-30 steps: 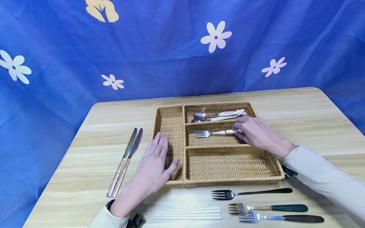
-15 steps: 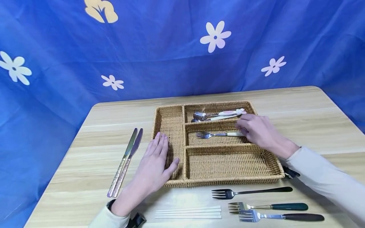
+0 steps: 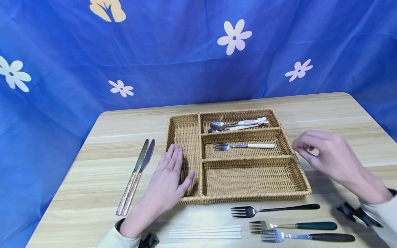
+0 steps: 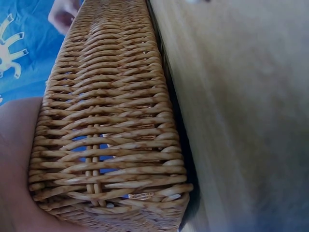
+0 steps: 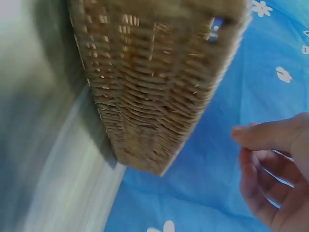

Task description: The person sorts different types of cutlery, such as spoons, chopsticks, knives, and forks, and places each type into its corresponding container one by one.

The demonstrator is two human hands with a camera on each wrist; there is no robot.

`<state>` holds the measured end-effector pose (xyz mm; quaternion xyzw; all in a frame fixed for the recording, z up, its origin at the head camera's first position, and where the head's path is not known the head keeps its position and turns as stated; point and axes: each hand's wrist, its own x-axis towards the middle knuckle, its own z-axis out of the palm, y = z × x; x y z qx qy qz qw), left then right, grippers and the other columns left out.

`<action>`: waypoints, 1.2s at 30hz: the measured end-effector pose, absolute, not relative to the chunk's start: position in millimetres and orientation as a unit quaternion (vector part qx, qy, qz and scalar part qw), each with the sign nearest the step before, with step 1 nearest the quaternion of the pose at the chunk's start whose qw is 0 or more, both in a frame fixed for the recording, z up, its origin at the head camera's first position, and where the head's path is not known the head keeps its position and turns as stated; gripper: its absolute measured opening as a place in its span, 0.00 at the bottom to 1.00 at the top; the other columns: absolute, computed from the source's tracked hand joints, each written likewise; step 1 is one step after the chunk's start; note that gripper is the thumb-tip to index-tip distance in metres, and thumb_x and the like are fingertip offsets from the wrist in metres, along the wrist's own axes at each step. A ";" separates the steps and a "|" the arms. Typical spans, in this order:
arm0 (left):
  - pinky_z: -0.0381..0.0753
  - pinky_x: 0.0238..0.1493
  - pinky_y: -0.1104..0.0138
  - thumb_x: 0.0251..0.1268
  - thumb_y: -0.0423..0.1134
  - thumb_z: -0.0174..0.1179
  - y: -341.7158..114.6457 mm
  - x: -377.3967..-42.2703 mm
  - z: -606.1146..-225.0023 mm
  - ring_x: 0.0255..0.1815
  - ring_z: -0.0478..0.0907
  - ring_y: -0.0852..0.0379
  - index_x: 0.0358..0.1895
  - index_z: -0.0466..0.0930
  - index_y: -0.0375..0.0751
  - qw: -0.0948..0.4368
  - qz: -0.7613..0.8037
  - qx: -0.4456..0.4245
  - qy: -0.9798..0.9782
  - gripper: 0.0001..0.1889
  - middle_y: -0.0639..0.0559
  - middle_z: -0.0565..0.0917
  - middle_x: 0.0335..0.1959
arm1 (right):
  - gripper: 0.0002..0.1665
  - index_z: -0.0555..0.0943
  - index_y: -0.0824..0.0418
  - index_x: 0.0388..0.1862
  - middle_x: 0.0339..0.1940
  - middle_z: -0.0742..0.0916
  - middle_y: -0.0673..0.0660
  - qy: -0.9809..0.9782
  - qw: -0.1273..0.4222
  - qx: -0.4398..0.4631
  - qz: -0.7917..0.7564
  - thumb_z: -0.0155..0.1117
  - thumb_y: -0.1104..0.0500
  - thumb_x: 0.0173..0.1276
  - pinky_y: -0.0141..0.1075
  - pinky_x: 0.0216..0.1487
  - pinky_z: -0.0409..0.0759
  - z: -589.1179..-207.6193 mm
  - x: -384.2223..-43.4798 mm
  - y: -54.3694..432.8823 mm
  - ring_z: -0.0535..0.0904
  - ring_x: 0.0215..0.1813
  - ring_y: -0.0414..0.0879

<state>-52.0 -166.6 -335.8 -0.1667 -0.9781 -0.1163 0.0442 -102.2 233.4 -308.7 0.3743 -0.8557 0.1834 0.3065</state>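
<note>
A wicker cutlery tray (image 3: 248,198) with several compartments stands mid-table. My left hand (image 3: 165,179) rests over its left wall, fingers straight and reaching into the long left compartment; the left wrist view shows the woven wall (image 4: 111,116) close up. My right hand (image 3: 332,155) hovers off the tray's right side, loosely curled and holding nothing, apart from the weave in the right wrist view too. A fork with a white handle (image 3: 260,145) lies in the middle compartment. Behind it, the back compartment holds a spoon with a rabbit-shaped handle end (image 3: 248,122) and another white-handled spoon (image 3: 243,127).
Two knives (image 3: 136,177) lie left of the tray. In front are thin white sticks (image 3: 204,232), a black fork (image 3: 276,209), a green-handled fork (image 3: 310,225) and a dark-handled fork (image 3: 328,237). A blue flowered cloth (image 3: 173,69) hangs behind the table.
My right hand has let go of the white-handled fork, which lies in the middle compartment, and has moved right, out of the tray. The left hand has stayed put.
</note>
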 end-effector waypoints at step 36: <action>0.40 0.76 0.49 0.79 0.48 0.33 -165.9 -52.3 -336.0 0.78 0.36 0.42 0.73 0.46 0.23 0.025 -0.120 -0.173 -0.977 0.33 0.32 0.46 0.76 | 0.13 0.81 0.44 0.28 0.32 0.79 0.34 -0.889 0.096 0.397 0.209 0.77 0.56 0.48 0.21 0.27 0.70 -390.1 -31.1 271.4 0.74 0.32 0.27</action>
